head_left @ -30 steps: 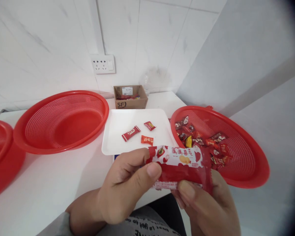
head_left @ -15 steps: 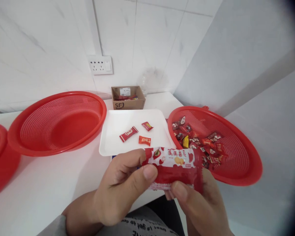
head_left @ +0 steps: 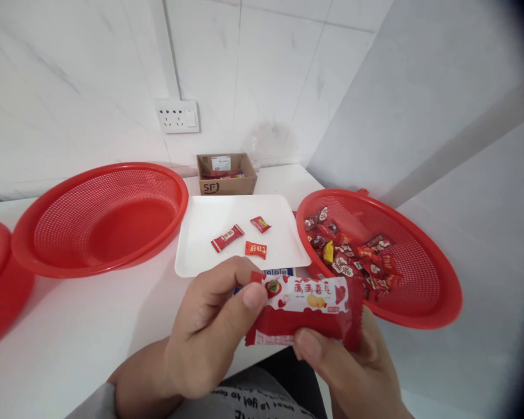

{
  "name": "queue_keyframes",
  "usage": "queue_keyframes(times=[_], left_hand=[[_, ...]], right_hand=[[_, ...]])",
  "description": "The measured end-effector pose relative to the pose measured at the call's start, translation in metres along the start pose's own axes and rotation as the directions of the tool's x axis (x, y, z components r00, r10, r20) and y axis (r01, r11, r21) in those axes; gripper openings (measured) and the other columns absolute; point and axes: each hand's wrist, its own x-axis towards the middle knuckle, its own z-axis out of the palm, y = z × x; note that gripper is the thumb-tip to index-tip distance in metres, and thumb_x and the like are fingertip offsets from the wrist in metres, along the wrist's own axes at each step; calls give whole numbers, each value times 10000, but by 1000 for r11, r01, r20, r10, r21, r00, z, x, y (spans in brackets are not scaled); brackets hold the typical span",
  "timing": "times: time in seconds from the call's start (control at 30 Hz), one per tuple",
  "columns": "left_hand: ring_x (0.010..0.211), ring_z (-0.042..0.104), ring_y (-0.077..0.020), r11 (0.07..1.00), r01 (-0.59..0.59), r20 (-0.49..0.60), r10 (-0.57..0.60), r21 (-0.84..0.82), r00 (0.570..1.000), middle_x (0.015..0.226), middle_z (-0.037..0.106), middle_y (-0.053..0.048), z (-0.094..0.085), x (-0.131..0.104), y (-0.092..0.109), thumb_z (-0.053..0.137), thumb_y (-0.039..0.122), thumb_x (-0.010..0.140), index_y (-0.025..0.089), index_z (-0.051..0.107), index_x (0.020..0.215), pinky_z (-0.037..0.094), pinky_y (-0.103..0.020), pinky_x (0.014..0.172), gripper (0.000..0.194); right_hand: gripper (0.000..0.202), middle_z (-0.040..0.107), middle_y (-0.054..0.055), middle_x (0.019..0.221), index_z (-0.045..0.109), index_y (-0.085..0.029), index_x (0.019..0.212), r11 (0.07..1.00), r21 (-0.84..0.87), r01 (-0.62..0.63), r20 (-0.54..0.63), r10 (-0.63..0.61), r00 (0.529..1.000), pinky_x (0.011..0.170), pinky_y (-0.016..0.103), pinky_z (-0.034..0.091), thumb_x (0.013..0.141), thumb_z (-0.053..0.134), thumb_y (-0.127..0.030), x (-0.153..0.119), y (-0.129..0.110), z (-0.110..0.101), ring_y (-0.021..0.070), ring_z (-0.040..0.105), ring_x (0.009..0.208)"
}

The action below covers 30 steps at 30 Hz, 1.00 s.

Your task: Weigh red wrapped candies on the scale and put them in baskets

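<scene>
Red packet (head_left: 305, 323) clamped btwn L hand (head_left: 209, 331) & R hand (head_left: 353, 369), near side of tray (head_left: 201, 218). Wrapper could prob. tear if hands pull opp. ways; slack thumbs might drop it short of tray.

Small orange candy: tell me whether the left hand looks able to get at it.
Probably, once the left hand frees itself from the large red packet; the orange candy lies uncovered on the white tray.
</scene>
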Motion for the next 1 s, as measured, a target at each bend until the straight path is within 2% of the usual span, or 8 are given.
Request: queue_keyframes(times=[0.23,0.47,0.6,0.77,0.87,1.0], left_hand=[[532,385,-110,1000,7,-43,-6,10,999,556,449,8,4,-1,2,523,413,868,183,527,626,365,-227,486,333],[530,355,-104,1000,19,-3,-19,-17,1000,572,415,18,4,-1,3,506,415,879,187,496,639,341,-237,496,331],[543,350,-107,999,28,4,-28,-27,1000,584,405,18,4,-1,4,506,416,878,190,471,642,339,-241,508,329],[529,325,-104,998,46,7,-46,-32,999,573,385,22,3,-1,4,507,425,875,191,458,637,321,-245,497,338],[530,325,-98,998,47,21,-46,-49,999,570,382,29,3,-1,4,505,411,882,191,445,639,315,-238,506,333],[554,353,-100,996,42,33,-39,-76,999,588,415,27,4,-1,3,500,399,889,192,453,656,334,-226,525,315]], right_hand=[[117,708,4,759,656,-272,671,995,52,-90,61,86,994,721,389,572,764,676,-339,1,-2,0,212,661,733],[135,723,6,773,674,-265,656,994,66,-85,41,82,996,744,399,569,744,702,-363,1,-3,2,218,668,750],[84,721,-3,775,718,-289,781,997,59,-56,120,49,992,726,366,563,793,652,-339,2,-1,-1,190,657,710],[191,721,17,803,723,-279,930,997,19,-73,175,69,982,725,362,561,815,609,-379,3,1,-4,207,667,733],[137,718,6,800,722,-293,869,994,70,-87,186,72,980,756,367,556,814,616,-361,2,1,-3,214,674,787],[71,715,4,796,704,-289,773,984,149,-93,133,73,988,776,395,555,796,640,-311,1,3,-3,234,670,859]])
